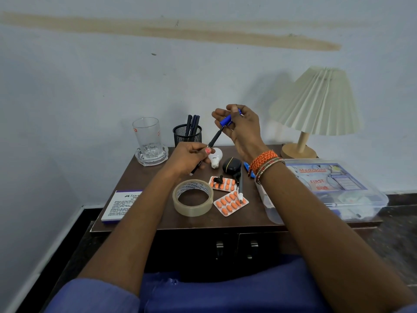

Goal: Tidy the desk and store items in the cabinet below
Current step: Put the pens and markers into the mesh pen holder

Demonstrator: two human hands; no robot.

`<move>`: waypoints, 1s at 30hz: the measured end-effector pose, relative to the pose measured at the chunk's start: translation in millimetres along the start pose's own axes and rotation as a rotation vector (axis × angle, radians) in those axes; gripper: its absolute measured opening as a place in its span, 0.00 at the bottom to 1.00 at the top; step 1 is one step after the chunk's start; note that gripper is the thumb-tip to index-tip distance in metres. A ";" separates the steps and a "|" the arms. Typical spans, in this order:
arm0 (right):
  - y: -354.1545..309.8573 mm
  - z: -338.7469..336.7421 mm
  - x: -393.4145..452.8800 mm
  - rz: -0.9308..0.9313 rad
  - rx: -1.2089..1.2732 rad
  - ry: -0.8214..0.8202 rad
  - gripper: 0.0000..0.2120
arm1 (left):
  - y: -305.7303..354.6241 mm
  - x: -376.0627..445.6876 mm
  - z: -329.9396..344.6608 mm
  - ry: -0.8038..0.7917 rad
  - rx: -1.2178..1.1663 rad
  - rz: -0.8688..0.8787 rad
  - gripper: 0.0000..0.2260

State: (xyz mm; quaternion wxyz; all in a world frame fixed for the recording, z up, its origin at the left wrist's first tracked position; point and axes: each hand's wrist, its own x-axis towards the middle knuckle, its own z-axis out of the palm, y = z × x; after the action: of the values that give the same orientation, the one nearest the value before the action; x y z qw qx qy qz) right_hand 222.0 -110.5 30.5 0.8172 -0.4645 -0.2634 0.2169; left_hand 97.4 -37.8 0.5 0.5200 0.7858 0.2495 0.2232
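My left hand (189,158) grips a dark pen (214,138) by its lower part, above the small brown desk (144,177). My right hand (241,129) holds a blue pen cap (226,120) at the pen's upper end, raised over the desk. Behind them a black mesh pen holder (187,136) contains several dark pens. On the desk lie a white bulb (215,157), a black earbud case (231,164), a tape roll (193,197), two orange pill strips (230,201), another pen (240,186) and a blue pen (247,167). The cabinet doors (237,245) below are closed.
A glass (147,137) stands in a clear ashtray at the back left. A lamp (316,105) is at the back right. A clear first aid box (327,188) fills the right side. A white and purple box (121,205) lies at the front left edge.
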 end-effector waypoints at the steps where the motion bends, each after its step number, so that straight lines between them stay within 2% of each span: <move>1: -1.7 -0.4 0.1 -0.007 0.020 0.011 0.09 | 0.2 0.0 -0.1 0.003 0.003 0.000 0.11; 6: -3.6 -4.1 2.0 -0.011 0.025 0.012 0.10 | 0.2 0.3 -0.7 0.019 0.027 -0.008 0.10; 11: 2.8 -0.8 -0.7 0.008 -0.136 -0.082 0.10 | 2.7 -2.2 0.1 0.031 -0.007 -0.007 0.09; 13: 3.1 -0.8 -2.7 -0.021 -0.259 -0.095 0.12 | 4.0 -3.1 0.8 0.041 -0.019 -0.011 0.09; 16: 9.2 -0.3 -3.7 -0.119 -0.584 -0.092 0.15 | 7.4 -3.5 3.2 0.061 -0.077 -0.014 0.08; 18: 12.1 0.8 -2.3 -0.197 -0.702 -0.062 0.14 | 8.8 -3.4 5.9 0.071 -0.101 -0.015 0.09; 22: 7.4 1.5 -1.4 -0.255 -0.662 0.052 0.10 | 9.7 -1.3 9.1 0.113 -0.136 -0.007 0.10; 25: 5.6 1.7 -1.4 -0.276 -0.642 0.054 0.04 | 11.6 -0.3 12.5 0.171 -0.161 -0.031 0.10; 30: 6.0 2.8 2.5 -0.283 -0.618 0.116 0.10 | 12.3 -2.3 21.4 0.273 -0.117 -0.058 0.07</move>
State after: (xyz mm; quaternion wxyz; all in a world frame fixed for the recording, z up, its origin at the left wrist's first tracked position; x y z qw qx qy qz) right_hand 221.5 -104.4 27.0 0.6736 -0.6604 -0.3315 -0.0156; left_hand 110.7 -58.4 4.0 0.5324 0.7088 0.3274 0.3271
